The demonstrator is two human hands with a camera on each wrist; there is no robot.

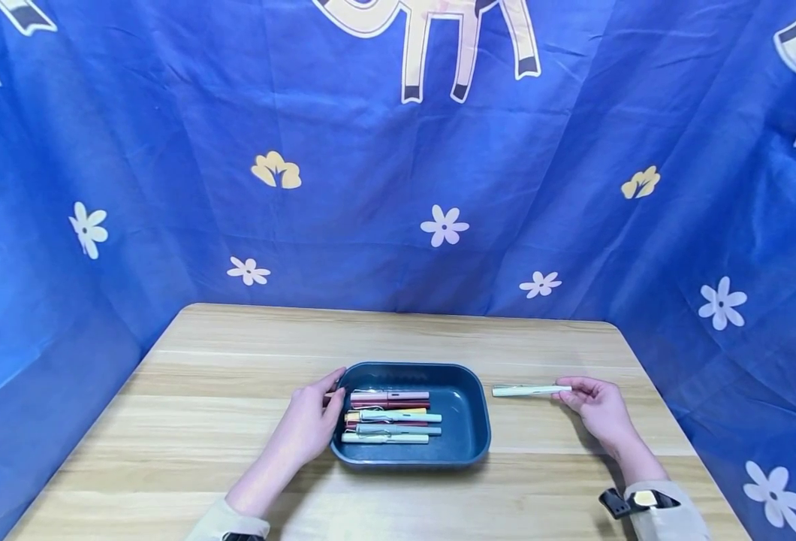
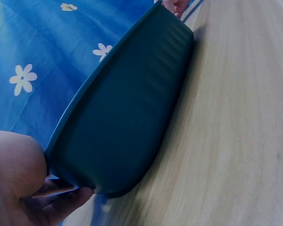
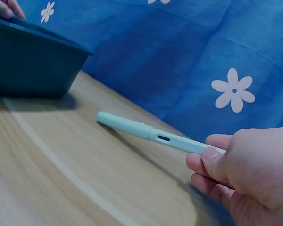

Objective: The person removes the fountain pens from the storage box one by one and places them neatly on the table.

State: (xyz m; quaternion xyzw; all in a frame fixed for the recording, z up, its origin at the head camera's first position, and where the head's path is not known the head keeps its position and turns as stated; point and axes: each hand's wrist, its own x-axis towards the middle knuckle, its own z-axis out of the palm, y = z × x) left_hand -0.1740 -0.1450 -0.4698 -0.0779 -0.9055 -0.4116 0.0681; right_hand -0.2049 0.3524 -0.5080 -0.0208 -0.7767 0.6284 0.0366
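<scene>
Pinching pale pen (image 1: 525,391) near one end with right grip (image 1: 599,410); left grip (image 1: 307,418) holds tray (image 1: 462,455). I judge the off-centre hold risks swivelling.

I'm in a curtained-off desk nook; whether home, office or studio, I can't tell. Below my hands (image 1: 303,422) is a pale wood-grain desk (image 1: 249,338) with rounded far corners; beyond them and to either side hangs creased blue fabric (image 1: 357,248) printed with white six-petalled flowers (image 1: 444,225) and yellow bushes (image 1: 276,170).
</scene>
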